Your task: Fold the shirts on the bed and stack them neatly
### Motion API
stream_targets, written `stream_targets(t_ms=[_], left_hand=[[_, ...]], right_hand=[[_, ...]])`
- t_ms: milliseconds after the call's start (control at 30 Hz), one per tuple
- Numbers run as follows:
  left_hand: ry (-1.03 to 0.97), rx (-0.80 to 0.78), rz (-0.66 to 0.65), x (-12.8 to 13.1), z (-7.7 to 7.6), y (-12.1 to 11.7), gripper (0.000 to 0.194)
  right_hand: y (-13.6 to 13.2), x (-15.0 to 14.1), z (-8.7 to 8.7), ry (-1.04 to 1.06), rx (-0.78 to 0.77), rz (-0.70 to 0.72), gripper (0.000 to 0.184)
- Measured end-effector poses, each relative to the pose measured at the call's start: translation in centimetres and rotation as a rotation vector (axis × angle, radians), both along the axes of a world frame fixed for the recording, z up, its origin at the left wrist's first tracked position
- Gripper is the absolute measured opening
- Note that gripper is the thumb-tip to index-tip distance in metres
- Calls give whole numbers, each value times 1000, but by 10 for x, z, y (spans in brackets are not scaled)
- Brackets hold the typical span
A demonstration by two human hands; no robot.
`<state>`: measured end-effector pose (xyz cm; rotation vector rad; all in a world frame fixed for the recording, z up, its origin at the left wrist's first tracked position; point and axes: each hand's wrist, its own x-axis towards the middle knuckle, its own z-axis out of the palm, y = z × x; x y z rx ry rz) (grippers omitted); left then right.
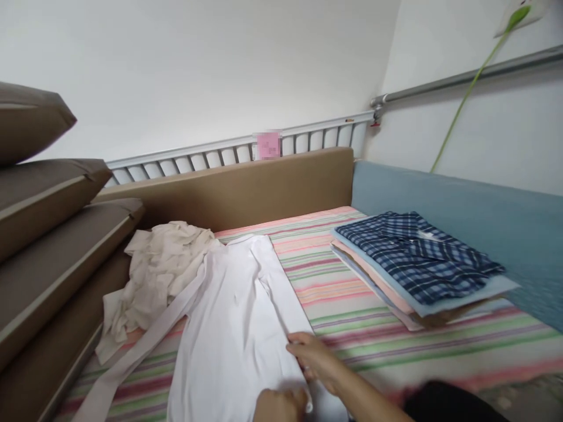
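Note:
A white shirt (237, 328) lies spread on the striped sheet (352, 328), one long sleeve trailing to the lower left. My right hand (314, 357) rests on the shirt's right folded edge, fingers curled and pinching the cloth. My left hand (281, 405) sits at the bottom edge of the view, closed on the shirt's lower hem. A crumpled cream garment (153, 275) lies just left of the shirt, touching it.
A stack of folded clothes topped by a blue plaid shirt (417, 258) sits on the right. Brown cushions (48, 234) are piled on the left. A tan headboard (246, 187) and white railing stand behind; a blue pad (484, 223) lines the right wall.

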<state>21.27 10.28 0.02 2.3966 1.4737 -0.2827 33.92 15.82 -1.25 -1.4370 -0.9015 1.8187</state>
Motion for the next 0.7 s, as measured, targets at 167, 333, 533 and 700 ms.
stream_targets(t_ms=[167, 333, 533, 700], left_hand=[[-197, 361, -45, -35, 46, -22, 50], [-153, 410, -70, -36, 32, -40, 47], [-127, 174, -27, -13, 31, -39, 39], [-80, 150, -44, -3, 35, -44, 35]], right_hand=[[12, -11, 28, -97, 352, 29, 19], [-2, 0, 11, -205, 433, 15, 27], [-7, 6, -9, -218, 412, -34, 26], [-11, 12, -6, -283, 428, -54, 24]])
